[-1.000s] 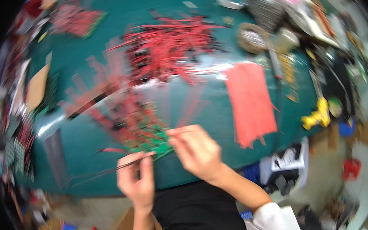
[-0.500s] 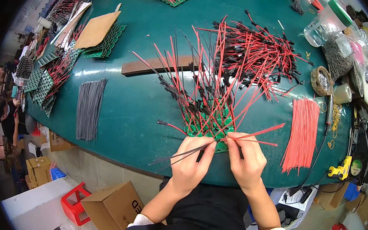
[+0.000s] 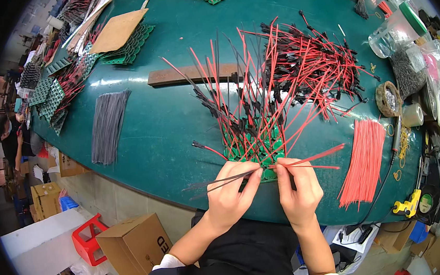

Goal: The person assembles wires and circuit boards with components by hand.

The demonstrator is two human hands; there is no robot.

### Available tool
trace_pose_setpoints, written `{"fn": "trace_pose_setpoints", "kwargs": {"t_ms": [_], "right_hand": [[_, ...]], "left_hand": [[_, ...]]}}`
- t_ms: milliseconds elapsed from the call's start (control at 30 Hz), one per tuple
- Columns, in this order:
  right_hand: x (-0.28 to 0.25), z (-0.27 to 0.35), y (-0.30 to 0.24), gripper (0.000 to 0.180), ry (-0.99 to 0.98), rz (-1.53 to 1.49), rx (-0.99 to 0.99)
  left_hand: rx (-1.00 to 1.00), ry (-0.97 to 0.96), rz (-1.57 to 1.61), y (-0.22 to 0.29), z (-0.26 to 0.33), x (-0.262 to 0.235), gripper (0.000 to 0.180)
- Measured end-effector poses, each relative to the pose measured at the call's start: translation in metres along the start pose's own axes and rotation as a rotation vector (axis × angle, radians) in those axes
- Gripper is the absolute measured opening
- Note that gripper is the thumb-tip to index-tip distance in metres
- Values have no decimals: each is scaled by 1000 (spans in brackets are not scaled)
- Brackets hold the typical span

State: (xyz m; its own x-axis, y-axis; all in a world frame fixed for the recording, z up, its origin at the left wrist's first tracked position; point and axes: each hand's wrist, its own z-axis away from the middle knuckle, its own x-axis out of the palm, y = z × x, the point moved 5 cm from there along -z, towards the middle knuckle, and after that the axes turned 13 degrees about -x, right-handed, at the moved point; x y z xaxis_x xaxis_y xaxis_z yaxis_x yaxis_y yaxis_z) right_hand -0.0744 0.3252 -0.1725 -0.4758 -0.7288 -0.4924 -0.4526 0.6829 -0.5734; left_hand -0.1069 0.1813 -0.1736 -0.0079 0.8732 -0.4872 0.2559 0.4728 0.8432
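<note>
The left hand (image 3: 231, 191) pinches a few thin black wires (image 3: 218, 181) that run out to the left over the desk edge. The right hand (image 3: 299, 188) pinches red wires (image 3: 316, 157) that fan out to the right. The fingertips of both meet at the near edge of the green circuit board panel (image 3: 255, 147), which lies flat on the teal desk (image 3: 166, 116) just beyond the hands.

The likeliest trouble is tangling. The panel already bristles with upright red and black leads (image 3: 237, 99) that lean in all directions, and a wire drawn across them could snag and tug a neighbour loose. A loose pinch could also let a wire slip, and the long black ends overhanging the near edge could catch on clothing. With so many similar leads crowded together, a wire could end up at the wrong spot.

Just beyond the panel, on the right, is a big heap of red and black connector leads (image 3: 308, 69), touching the upright ones, so strands may drag along. To the right lies a neat bundle of cut red wires (image 3: 363, 159), near the right hand. Farther left a bundle of grey-black wires (image 3: 108, 125) lies well apart. A brown strip (image 3: 193, 74) lies on the far side, with more green panels (image 3: 51, 97) at far left. Clear bags and a roll (image 3: 388, 99) crowd the right rim.
</note>
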Motion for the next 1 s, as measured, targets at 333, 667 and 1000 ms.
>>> {"fn": "trace_pose_setpoints", "kwargs": {"t_ms": [333, 667, 1000], "right_hand": [[-3, -4, -2, 33, 14, 88, -76], [-9, 3, 10, 17, 66, 32, 69], [-17, 5, 8, 13, 124, -61, 94]], "left_hand": [[67, -11, -202, 12, -1, 8, 31], [76, -41, -150, 11, -3, 8, 37], [-197, -71, 97, 8, -6, -17, 10]]}}
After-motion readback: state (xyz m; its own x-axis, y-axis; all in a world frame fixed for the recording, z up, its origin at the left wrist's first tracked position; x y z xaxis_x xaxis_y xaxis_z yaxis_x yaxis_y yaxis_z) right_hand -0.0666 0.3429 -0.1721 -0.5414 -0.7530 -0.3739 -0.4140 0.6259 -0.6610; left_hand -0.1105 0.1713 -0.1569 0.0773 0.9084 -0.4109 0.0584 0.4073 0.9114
